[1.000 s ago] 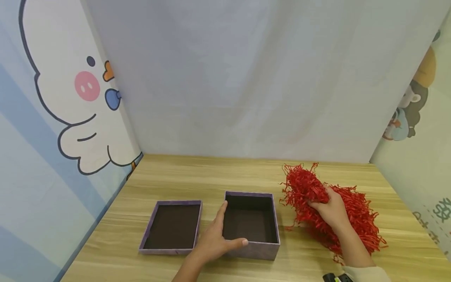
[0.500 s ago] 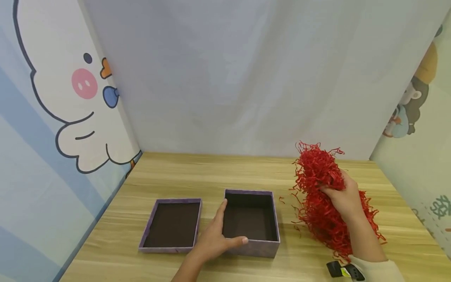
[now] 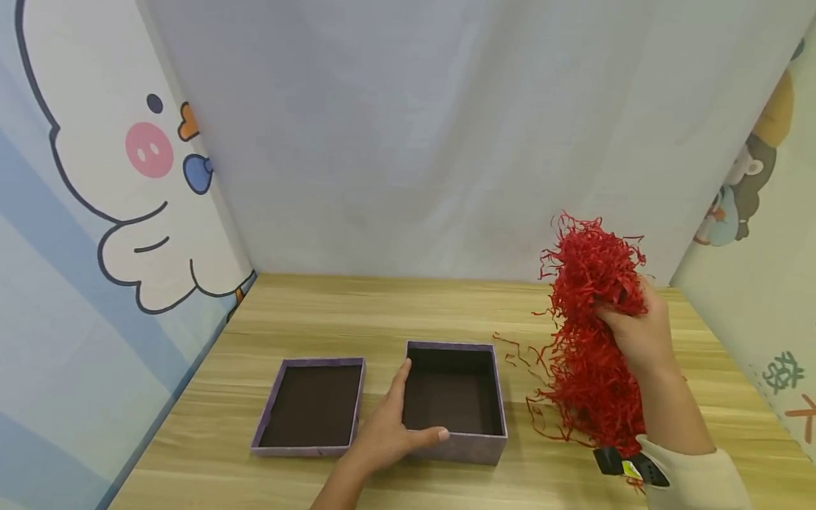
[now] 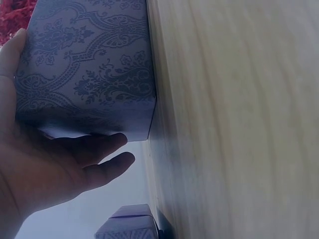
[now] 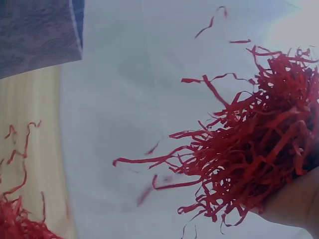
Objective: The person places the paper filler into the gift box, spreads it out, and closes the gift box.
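Observation:
My right hand [image 3: 644,336] grips a thick clump of red shredded paper [image 3: 596,265], held up above a larger heap of the same paper [image 3: 596,393] on the right. Loose strands trail from the clump in the right wrist view, where the thumb side of the hand shows below the paper. The left hand [image 3: 385,435] rests at the near left corner of a purple patterned box [image 3: 468,450]. Its fingers lie straight along the left side, and the thumb stretches across the front wall. Dark and bare inside, the box stands with its top uncovered.
Left of the box lies a shallow purple lid [image 3: 312,448], its dark inside facing up. Stray red strands [image 3: 535,421] lie between box and heap on the wooden table [image 3: 382,312]. A pale curtain [image 3: 408,142] closes off the back, with printed cloth at both sides.
The right hand has risen and moved right, lifting its clump of shredded paper higher above the heap. Strands have spread toward the box. The left hand and box stay where they were.

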### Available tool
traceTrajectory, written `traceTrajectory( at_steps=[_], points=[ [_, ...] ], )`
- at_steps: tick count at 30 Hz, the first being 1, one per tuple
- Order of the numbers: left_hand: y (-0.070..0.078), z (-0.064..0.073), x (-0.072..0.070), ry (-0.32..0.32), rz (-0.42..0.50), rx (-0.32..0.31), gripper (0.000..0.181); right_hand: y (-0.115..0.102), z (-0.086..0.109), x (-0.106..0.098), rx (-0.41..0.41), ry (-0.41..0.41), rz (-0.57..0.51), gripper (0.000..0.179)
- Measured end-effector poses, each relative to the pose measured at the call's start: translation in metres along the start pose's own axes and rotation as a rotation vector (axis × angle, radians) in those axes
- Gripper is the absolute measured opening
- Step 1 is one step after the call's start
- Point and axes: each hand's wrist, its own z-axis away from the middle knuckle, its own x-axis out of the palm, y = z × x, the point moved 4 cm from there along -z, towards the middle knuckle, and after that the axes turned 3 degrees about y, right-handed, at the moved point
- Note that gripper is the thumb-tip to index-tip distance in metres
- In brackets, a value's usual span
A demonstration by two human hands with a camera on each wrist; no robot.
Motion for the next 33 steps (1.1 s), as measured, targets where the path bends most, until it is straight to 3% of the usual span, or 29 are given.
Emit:
traceTrajectory(
  at_steps=[3,7,15,22,33],
  points=[
    [0.000,0.001,-0.001,-0.007,0.009,0.007,0.113,-0.008,-0.002,0.007,-0.012,-0.023,-0.112,0.046],
    [0.001,0.002,-0.002,-0.013,0.014,0.009,0.113,-0.016,-0.001,0.019,-0.020,-0.069,-0.167,0.045],
    [0.002,0.003,-0.003,-0.013,0.012,-0.010,0.113,-0.021,0.006,0.050,-0.056,-0.182,-0.185,0.047],
    [0.001,0.003,-0.004,-0.005,0.003,-0.025,0.113,-0.018,0.015,0.077,-0.063,-0.232,-0.160,0.047],
    [0.002,0.002,-0.005,0.011,-0.012,-0.012,0.113,0.001,0.036,0.119,0.027,-0.306,-0.189,0.046]
  ],
)
